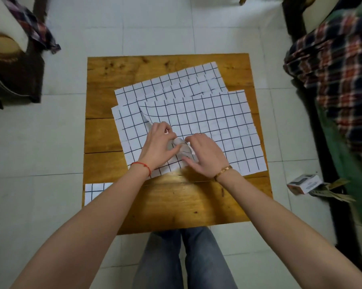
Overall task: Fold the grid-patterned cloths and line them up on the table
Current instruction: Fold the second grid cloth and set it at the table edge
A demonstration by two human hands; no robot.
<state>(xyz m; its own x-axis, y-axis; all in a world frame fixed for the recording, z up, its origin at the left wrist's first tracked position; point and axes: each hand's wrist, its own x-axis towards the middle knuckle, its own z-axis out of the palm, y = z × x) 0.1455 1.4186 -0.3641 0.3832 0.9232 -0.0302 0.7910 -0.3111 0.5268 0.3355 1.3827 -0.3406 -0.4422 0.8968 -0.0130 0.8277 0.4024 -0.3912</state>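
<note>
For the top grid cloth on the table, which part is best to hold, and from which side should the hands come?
Probably its near-left corner. That corner of the top grid cloth is already peeled up off the sheets below, where the left hand and right hand pinch it. The other edges lie flat on the wooden table, so coming from the near side suits best.

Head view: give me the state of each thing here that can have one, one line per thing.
top cloth: spread unfolded, near edge bunched up between both hands
cloths underneath: flat, unfolded, overlapping askew
folded cloth: lying flat at the table's near-left edge
left hand: pinches the bunched cloth
right hand: grips the same bunch
small box: on the floor, appears closed
</note>
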